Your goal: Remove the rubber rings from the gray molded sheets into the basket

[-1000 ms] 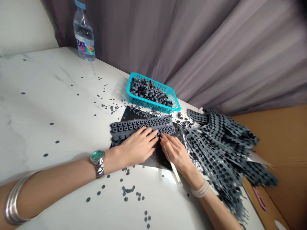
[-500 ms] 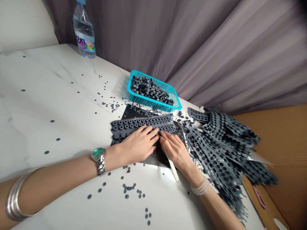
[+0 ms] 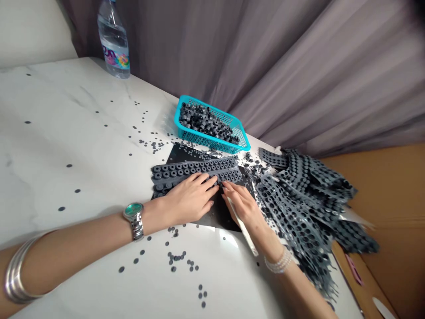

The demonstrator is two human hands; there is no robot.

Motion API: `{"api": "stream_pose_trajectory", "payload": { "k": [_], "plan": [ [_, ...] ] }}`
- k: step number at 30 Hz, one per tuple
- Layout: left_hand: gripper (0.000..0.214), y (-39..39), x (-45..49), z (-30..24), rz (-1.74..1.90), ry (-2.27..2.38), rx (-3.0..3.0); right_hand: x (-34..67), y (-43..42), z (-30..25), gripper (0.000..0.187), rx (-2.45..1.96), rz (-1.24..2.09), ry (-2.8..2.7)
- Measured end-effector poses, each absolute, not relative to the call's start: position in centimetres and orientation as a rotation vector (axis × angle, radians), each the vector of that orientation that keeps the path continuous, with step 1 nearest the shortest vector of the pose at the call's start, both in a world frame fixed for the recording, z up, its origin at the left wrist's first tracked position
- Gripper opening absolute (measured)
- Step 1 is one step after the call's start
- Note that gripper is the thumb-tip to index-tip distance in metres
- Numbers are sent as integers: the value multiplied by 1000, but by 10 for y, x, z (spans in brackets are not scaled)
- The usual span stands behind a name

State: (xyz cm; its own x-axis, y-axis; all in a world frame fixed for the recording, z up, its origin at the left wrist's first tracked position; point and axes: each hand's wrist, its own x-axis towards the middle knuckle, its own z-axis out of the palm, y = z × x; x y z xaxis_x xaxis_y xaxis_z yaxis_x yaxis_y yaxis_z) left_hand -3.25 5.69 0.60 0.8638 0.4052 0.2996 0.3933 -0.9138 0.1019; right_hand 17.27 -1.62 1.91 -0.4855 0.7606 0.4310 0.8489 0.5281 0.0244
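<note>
A grey rubber sheet of moulded rings point(image 3: 192, 170) lies on a black mat point(image 3: 222, 212) in the middle of the white table point(image 3: 66, 133). My left hand point(image 3: 189, 199) lies flat on the sheet's near edge, fingers stretched out. My right hand point(image 3: 244, 206) rests beside it, fingertips on the sheet's right end. A thin white stick point(image 3: 244, 230) runs under that palm, its end sticking out by the wrist. The two sets of fingertips almost meet.
A turquoise basket point(image 3: 241, 137) holding loose grey rings stands behind the mat. A heap of punched-out grey sheets point(image 3: 305, 199) lies to the right. Small grey discs are scattered across the table. A water bottle point(image 3: 113, 42) stands far left. A cardboard box point(image 3: 392, 199) is at right.
Both hands stay on the sheet with almost no movement. The view has shifted slightly, so everything sits a little higher and further left in the frame.
</note>
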Motion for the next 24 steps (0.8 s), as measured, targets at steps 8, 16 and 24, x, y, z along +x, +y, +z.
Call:
{"api": "stream_pose_trajectory", "payload": {
  "k": [8, 16, 24],
  "plan": [
    [42, 56, -32, 7, 511, 649, 3010, 170, -15, 8, 20, -1338, -323, -2474],
    [43, 57, -32, 8, 507, 650, 3001, 170, -13, 11, 17, -1410, -453, -2537],
    [43, 56, -31, 7, 526, 660, 2972, 174, -8, 12, 26, -1510, -430, -2423]
  ]
}}
